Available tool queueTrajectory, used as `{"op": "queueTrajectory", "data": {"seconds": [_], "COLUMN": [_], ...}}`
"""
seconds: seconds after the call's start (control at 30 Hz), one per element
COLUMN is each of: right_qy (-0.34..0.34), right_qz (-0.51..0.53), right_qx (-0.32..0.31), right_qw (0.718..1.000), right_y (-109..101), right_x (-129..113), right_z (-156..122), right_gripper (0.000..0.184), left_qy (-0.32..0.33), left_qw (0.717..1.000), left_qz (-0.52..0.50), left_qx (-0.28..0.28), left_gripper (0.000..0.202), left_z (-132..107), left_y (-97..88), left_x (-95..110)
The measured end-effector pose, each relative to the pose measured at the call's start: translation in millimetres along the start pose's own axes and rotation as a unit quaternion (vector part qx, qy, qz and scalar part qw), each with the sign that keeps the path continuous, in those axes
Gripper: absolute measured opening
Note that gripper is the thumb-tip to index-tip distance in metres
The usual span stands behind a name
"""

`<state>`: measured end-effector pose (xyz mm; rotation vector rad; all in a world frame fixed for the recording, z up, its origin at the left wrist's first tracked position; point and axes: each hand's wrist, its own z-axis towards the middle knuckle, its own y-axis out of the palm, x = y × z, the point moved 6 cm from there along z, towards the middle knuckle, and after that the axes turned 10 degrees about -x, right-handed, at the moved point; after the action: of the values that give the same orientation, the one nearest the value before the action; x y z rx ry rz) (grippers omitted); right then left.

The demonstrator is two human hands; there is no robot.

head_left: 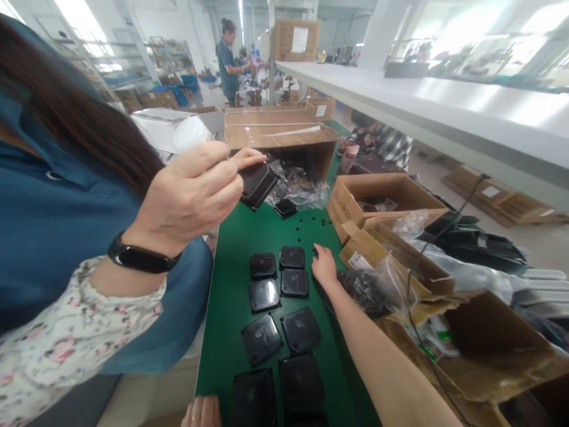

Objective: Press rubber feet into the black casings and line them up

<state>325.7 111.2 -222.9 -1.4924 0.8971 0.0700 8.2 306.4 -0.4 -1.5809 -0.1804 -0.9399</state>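
Note:
On the green tabletop (231, 237), my right hand (324, 265) reaches forward, its thumb and index finger pinched on a small black piece (315, 251). Similar small black dots (299, 240) lie scattered just beyond it. My left hand (203, 411) shows only partly at the bottom edge; a ring is on one finger, its fingers rest by the table edge and nothing shows in them. Between my hands lie several flat black square covers (295, 283), in two rough columns. Another one (285, 207) sits farther off, beside clear plastic wrap.
At left, a co-worker's hand (191, 196) with a black wristband holds a black box-shaped part (258, 185) above the table. A large cardboard box (271, 127) stands behind. Open cartons (355, 198) line the right side, below a white shelf (400, 98). A black cable hangs there.

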Motion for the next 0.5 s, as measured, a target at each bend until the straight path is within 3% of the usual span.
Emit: {"op": "queueTrajectory", "data": {"seconds": [0.07,0.13,0.17,0.2,0.27,0.33,0.37,0.4,0.5], "right_qy": [-0.016,-0.014,-0.007,0.001,0.017,0.026,0.028,0.031,0.081], "right_qz": [0.0,0.005,0.011,0.021,0.042,0.104,0.146,0.257,0.446], "right_qx": [-0.012,-0.016,-0.01,0.002,0.027,0.035,0.027,0.017,-0.082], "right_qw": [1.0,1.0,1.0,1.0,0.999,0.994,0.988,0.966,0.888], "right_y": [3,1,0,-3,-6,-7,-5,-1,20], "right_x": [-5,-6,-6,-4,-2,1,1,2,-4], "right_z": [15,20,19,13,-10,-53,-80,-110,-204], "right_gripper": [0.04,0.03,0.029,0.029,0.033,0.037,0.037,0.037,0.042], "left_qy": [-0.039,-0.091,-0.115,-0.136,-0.174,-0.199,-0.205,-0.209,-0.207], "left_qw": [0.997,0.991,0.983,0.974,0.968,0.962,0.959,0.955,0.948], "left_qz": [0.06,0.098,0.137,0.169,0.178,0.186,0.198,0.21,0.237], "left_qx": [0.014,0.016,0.044,0.058,0.031,0.015,0.001,-0.013,-0.043], "left_gripper": [0.041,0.038,0.041,0.039,0.021,0.023,0.026,0.028,0.029], "left_z": [-45,-124,-174,-226,-323,-391,-411,-422,-424], "left_y": [25.6,75.3,102.3,131.4,189.4,226.9,237.9,244.4,246.5], "left_x": [-21,-46,-56,-63,-70,-69,-68,-68,-70]}}
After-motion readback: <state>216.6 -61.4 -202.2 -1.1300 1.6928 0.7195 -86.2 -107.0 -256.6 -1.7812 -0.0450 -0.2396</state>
